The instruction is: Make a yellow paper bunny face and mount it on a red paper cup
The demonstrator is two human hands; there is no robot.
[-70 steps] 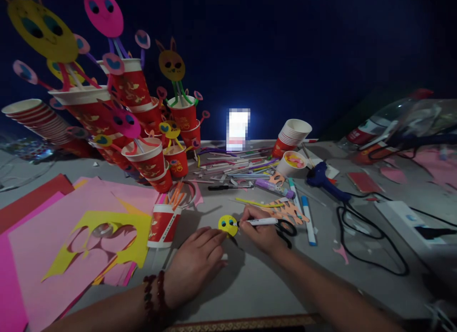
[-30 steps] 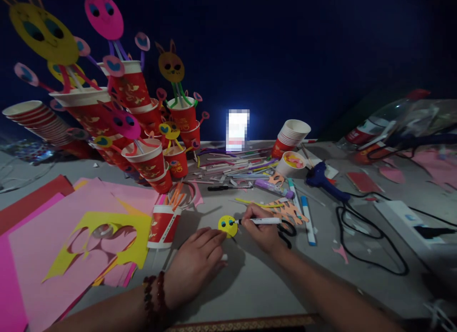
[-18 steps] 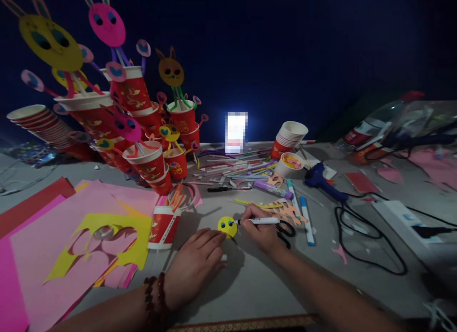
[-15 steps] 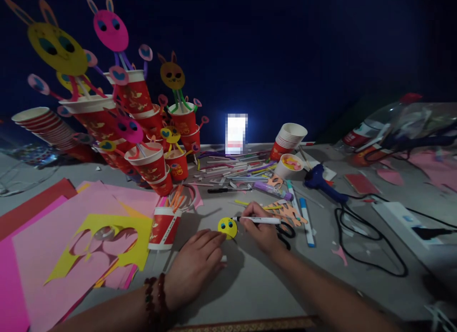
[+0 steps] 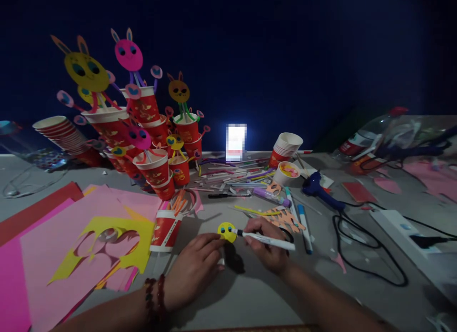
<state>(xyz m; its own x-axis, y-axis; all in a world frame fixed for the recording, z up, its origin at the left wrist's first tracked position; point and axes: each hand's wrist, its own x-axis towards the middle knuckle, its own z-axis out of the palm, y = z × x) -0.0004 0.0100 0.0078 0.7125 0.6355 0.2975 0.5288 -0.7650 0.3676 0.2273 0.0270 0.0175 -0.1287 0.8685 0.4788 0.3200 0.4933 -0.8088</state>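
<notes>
A small yellow paper disc [image 5: 226, 231] with two blue-and-black eyes and short lash marks lies in front of me. My left hand [image 5: 194, 268] lies low beside it, fingers stretched out and fingertips on its lower left edge. Something small and white shows by the left thumb, too covered to name. My right hand [image 5: 267, 244] pinches a white marker [image 5: 269, 240] like a pen. The marker's black tip is at the disc's right eye; I cannot tell if it touches.
Red paper cups [image 5: 153, 168] with rabbit-faced figures stand back left. Coloured paper sheets [image 5: 43, 256] lie left. Pipe cleaners and straws spread around the middle. A blue glue gun [image 5: 323, 191], its cord and a power strip [image 5: 403, 237] are on the right. A lit phone [image 5: 235, 141] stands behind.
The marker has tilted, with its rear end lower and nearer me, and my right hand has turned with it. My left hand stays at the disc. The camera view has shifted slightly.
</notes>
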